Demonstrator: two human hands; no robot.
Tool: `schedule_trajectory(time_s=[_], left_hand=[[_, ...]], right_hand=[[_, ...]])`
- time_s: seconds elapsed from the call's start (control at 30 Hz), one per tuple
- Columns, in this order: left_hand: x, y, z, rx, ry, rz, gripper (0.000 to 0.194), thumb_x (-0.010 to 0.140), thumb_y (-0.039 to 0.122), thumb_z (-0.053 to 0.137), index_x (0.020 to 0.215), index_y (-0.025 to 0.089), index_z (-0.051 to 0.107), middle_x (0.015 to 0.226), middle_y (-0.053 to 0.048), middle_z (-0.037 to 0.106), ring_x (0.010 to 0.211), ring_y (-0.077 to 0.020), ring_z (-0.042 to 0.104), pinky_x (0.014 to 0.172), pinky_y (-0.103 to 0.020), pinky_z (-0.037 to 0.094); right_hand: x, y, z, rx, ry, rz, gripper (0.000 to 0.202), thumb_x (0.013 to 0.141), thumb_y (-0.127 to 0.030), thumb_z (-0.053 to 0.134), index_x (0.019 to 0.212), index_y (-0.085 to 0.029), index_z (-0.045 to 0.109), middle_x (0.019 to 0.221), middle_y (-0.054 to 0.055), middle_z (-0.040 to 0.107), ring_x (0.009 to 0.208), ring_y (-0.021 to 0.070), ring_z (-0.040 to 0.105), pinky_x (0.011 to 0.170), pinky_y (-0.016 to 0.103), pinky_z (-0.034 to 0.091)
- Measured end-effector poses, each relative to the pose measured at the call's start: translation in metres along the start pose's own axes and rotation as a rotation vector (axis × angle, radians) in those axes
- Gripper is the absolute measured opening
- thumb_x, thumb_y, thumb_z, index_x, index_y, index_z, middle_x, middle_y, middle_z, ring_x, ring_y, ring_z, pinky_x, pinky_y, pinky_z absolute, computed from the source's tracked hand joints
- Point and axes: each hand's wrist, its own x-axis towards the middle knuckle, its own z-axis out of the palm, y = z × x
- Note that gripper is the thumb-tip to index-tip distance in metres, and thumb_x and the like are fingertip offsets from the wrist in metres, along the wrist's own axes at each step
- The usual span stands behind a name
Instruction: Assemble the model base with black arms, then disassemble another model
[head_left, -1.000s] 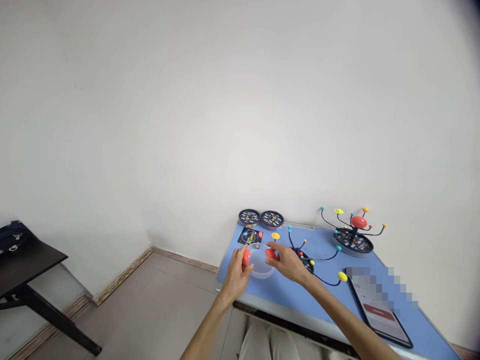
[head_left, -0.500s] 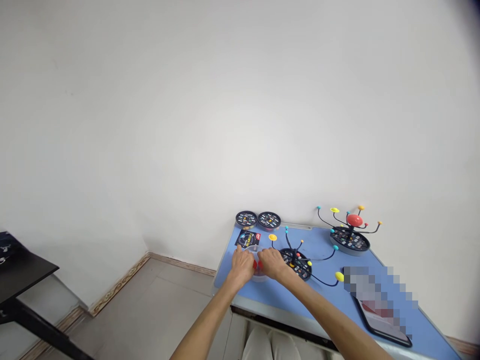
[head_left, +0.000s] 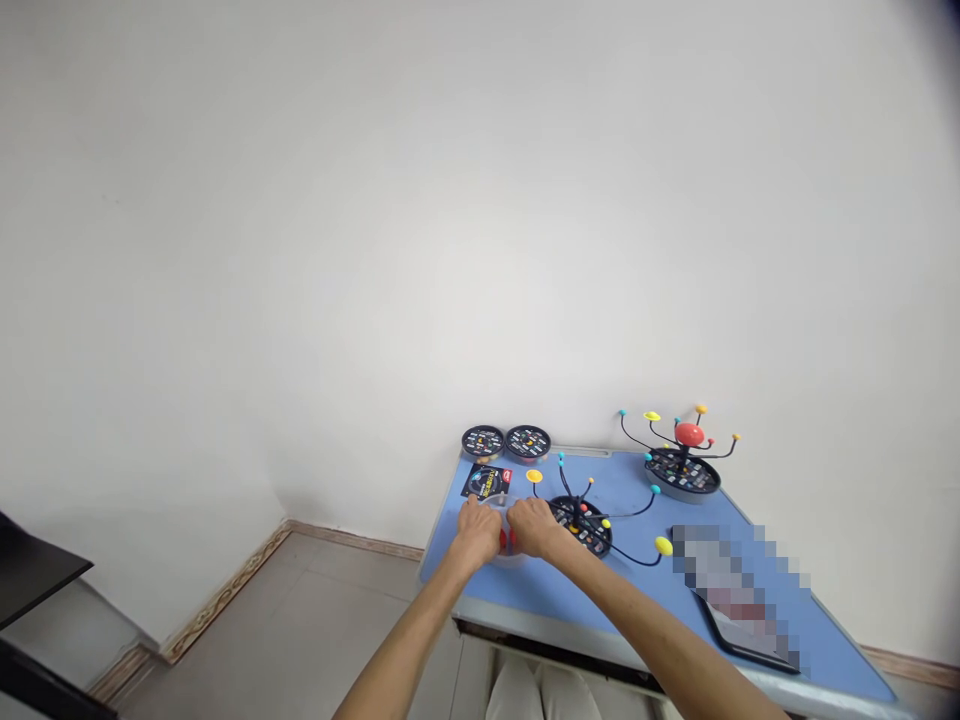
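Note:
My left hand (head_left: 480, 532) and my right hand (head_left: 532, 527) are side by side over a clear round plastic tub (head_left: 508, 560) at the table's front left. Both have curled fingers. A rounded red piece (head_left: 502, 541) shows at the left fingertips and another red piece (head_left: 514, 541) at the right; their full shapes are hidden. Right of my right hand stands a planet model (head_left: 576, 518) with a black printed disc base, curved black arms and small coloured balls. Behind my left hand lies a black printed card (head_left: 486, 481).
Two black printed discs (head_left: 528, 441) rest at the back left. Another planet model (head_left: 684, 470) with a large red ball stands at the back right. A tablet-like device (head_left: 750, 640), partly blurred out, lies on the blue tabletop (head_left: 622, 600). A white wall (head_left: 480, 250) rises behind.
The whole scene has shifted slightly left as the camera turned. Both hands stay over the clear tub, and the red pieces remain between them.

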Motion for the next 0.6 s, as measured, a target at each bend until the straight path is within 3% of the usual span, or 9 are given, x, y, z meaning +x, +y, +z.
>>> schedule_trajectory(time_s=[0.37, 0.5, 0.6], left_hand=[[-0.003, 0.0, -0.005, 0.001, 0.02, -0.026, 0.02, 0.073, 0.02, 0.07, 0.09, 0.012, 0.076, 0.102, -0.019, 0.073, 0.113, -0.0358, 0.058, 0.089, -0.039, 0.048], [-0.009, -0.003, -0.007, -0.02, 0.058, -0.041, 0.021, 0.077, 0.026, 0.069, 0.094, 0.013, 0.075, 0.107, -0.018, 0.071, 0.112, -0.0346, 0.059, 0.088, -0.037, 0.048], [-0.021, -0.003, -0.011, -0.072, 0.166, -0.079, 0.025, 0.088, 0.026, 0.058, 0.106, 0.014, 0.071, 0.113, -0.016, 0.069, 0.112, -0.0306, 0.06, 0.088, -0.036, 0.048]], right_hand=[[-0.006, -0.002, -0.009, 0.047, 0.022, 0.006, 0.029, 0.073, -0.022, 0.073, 0.1, -0.013, 0.073, 0.103, 0.02, 0.073, 0.103, 0.0312, 0.068, 0.086, 0.036, 0.05], [-0.02, 0.004, -0.029, 0.088, 0.065, 0.015, 0.026, 0.078, -0.025, 0.069, 0.102, -0.015, 0.072, 0.104, 0.017, 0.073, 0.101, 0.0285, 0.069, 0.082, 0.033, 0.049], [-0.039, 0.021, -0.053, 0.126, 0.117, 0.022, 0.026, 0.086, -0.029, 0.06, 0.107, -0.018, 0.07, 0.108, 0.014, 0.072, 0.101, 0.0257, 0.068, 0.079, 0.03, 0.047]])
